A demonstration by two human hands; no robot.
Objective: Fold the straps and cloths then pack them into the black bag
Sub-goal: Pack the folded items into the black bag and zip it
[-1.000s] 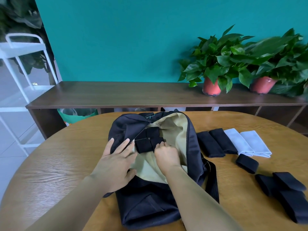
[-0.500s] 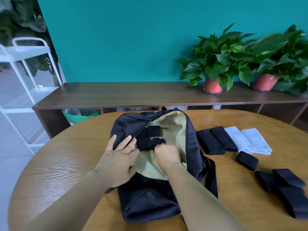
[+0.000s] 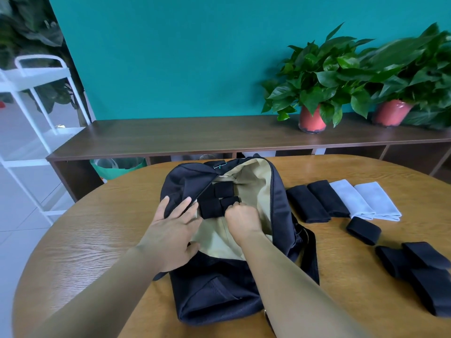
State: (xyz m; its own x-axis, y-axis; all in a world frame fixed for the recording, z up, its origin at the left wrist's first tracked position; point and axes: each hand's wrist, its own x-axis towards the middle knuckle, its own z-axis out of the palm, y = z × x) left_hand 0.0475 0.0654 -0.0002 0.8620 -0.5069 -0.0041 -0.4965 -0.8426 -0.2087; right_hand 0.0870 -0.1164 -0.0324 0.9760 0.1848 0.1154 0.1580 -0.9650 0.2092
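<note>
Head view: the black bag (image 3: 210, 296) lies unzipped in the middle of the round wooden table (image 3: 73, 252), its tan lining showing. The left hand (image 3: 170, 230) rests flat on the bag's left flap with straight, spread fingers, holding the opening wide, just as it did a second ago. The right hand (image 3: 241, 220) stays inside the opening, fingers curled round the near edge of a folded strap (image 3: 229, 200) that lies on the lining. Beside it sit two more packed straps (image 3: 210, 208), one touching it on the left and one just beyond; their layout matches the earlier frames.

To the right of the bag, nothing has shifted. Two black cloths (image 3: 307, 203) and two grey cloths (image 3: 361, 198) lie folded side by side, a single rolled strap (image 3: 363, 230) sits just in front of them, and a heap of straps (image 3: 419, 269) lies near the table's right edge. The only clear change is the viewpoint, which has turned slightly so that more of the white shelf (image 3: 36, 76) shows on the left.
</note>
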